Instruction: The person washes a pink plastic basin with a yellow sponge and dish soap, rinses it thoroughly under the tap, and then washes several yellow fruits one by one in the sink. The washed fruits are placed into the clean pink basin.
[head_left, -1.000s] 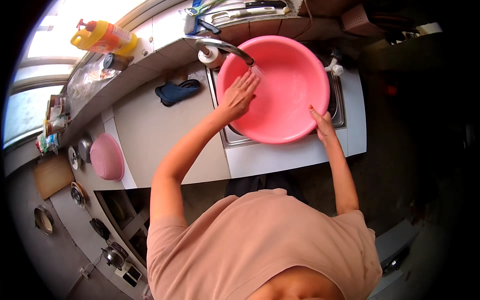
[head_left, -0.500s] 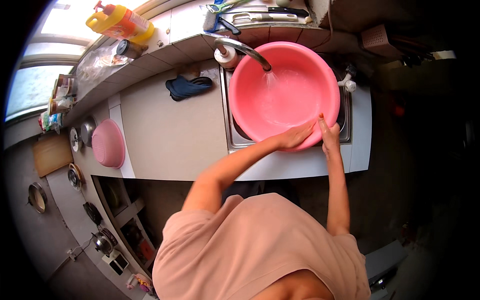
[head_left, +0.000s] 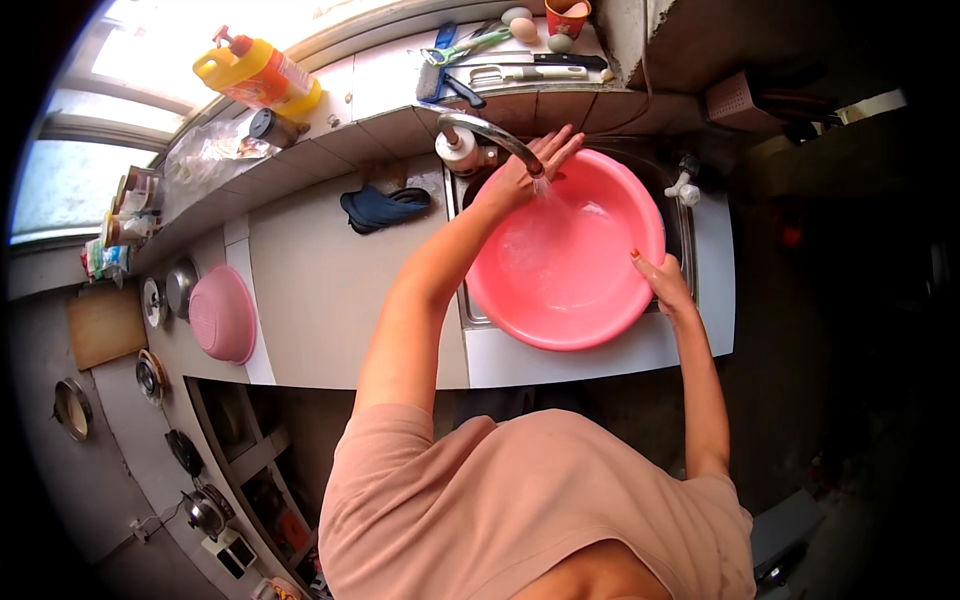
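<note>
- Pink plastic basin [head_left: 588, 282]: sits over the steel sink [head_left: 472, 312], set into the tabletop [head_left: 340, 290]; clock directions below are taken from its middle.
- Left hand [head_left: 540, 162]: released, palm flattened and fingers extended, between 11 and 12 o'clock at the basin's far rim; I cannot tell how firmly it touches.
- Right hand [head_left: 668, 282]: grasping the rim between 3 and 4 o'clock, thumb on the inner side, fingers mostly hidden outside.
- Curved metal faucet [head_left: 487, 126]: arches in from between 10 and 11 o'clock, its mouth beside the left hand, water spraying into the basin.
- White valve [head_left: 685, 190]: at 2 o'clock, just beyond the rim.
- Dark blue cloth [head_left: 385, 209]: crumpled on the tabletop, between 9 and 10 o'clock.
- Pink colander [head_left: 222, 314]: well apart, slightly below 9 o'clock.
- Yellow pump bottle [head_left: 268, 80]: near the window, at 10 o'clock.
</note>
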